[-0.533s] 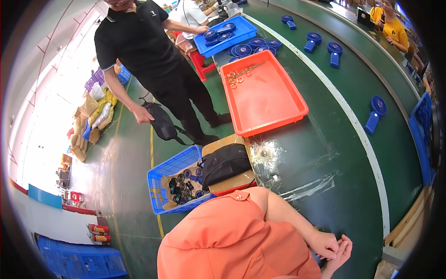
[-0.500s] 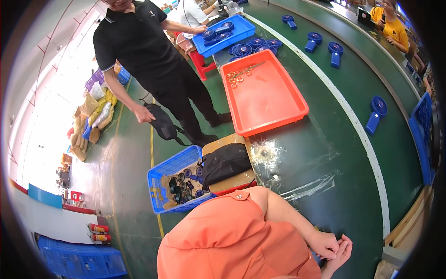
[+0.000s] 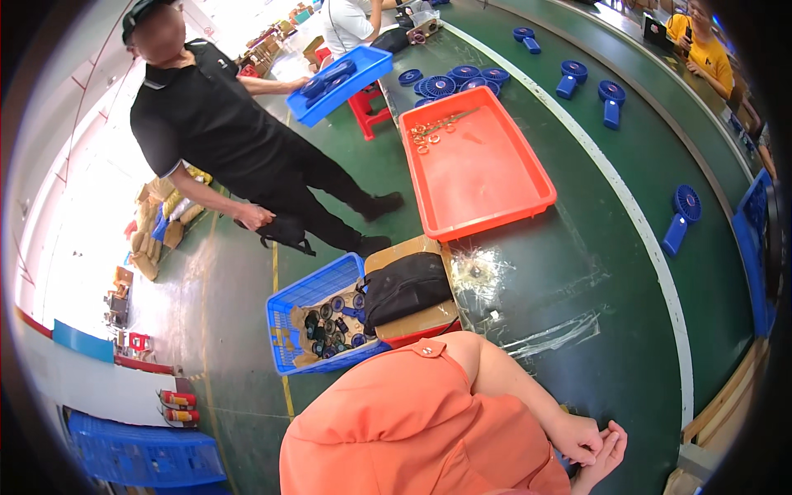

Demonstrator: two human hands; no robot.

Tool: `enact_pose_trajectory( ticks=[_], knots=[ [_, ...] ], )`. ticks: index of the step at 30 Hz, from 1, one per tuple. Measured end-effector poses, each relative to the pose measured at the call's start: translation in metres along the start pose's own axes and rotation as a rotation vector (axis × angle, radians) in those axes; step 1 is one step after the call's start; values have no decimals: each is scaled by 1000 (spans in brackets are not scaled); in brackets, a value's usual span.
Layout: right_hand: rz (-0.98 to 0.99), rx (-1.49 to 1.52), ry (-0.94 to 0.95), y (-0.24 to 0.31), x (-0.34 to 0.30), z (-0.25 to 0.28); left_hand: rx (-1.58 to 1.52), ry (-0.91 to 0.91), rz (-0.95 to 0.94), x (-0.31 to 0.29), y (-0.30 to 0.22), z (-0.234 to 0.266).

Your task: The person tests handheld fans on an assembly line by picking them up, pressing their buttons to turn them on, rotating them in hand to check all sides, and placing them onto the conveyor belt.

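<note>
At the lower right, my left hand (image 3: pixel 577 438) is curled closed against the fingers of my right hand (image 3: pixel 609 454). The right hand's fingers are partly stretched and apart, palm side toward the left hand. I see nothing between them. Small bits of colour show behind the left wrist, too little to name. Both hands are by the near side of the dark green work table (image 3: pixel 569 280). On the belt beyond lies a blue handheld fan (image 3: pixel 681 216). An orange-red tray (image 3: pixel 483 169) holding several small gold rings stands farther up the table.
More blue fans (image 3: pixel 440 86) lie past the tray. A black bag (image 3: pixel 407 289) rests on a stool beside a blue basket (image 3: pixel 285 330) of fan parts. A co-worker in black (image 3: pixel 223 124) stands on the left with a blue tray (image 3: pixel 351 87) of fans and a black bag (image 3: pixel 285 231).
The co-worker has drawn the blue tray of fans left, off the table end, and stepped left. The bag in their other hand has swung behind their leg. My hands stay nearly still.
</note>
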State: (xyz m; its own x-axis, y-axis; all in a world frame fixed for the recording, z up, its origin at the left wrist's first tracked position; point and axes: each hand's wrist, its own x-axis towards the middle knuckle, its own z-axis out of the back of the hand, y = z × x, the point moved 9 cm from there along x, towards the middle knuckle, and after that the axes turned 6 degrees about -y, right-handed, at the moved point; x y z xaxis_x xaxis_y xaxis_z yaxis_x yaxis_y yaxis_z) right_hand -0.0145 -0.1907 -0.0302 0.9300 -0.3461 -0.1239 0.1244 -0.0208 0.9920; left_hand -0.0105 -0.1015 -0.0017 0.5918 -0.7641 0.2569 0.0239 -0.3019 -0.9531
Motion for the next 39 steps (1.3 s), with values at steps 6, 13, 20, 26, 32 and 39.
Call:
enact_pose_trajectory(
  ticks=[6,13,20,26,32,39],
  knots=[
    [80,-85,139,14,5,-25,118,-20,18,-5,4,14],
    [93,20,135,18,3,-19,23,38,72,0,-1,8],
    [82,57,159,22,3,-19,0,68,122,0,2,4],
    [98,72,184,21,3,-23,-13,50,89,1,-1,7],
    [131,-6,154,18,2,-17,-33,15,144,0,0,5],
    [116,27,120,17,1,-18,-9,0,108,-2,-3,6]
  ],
)
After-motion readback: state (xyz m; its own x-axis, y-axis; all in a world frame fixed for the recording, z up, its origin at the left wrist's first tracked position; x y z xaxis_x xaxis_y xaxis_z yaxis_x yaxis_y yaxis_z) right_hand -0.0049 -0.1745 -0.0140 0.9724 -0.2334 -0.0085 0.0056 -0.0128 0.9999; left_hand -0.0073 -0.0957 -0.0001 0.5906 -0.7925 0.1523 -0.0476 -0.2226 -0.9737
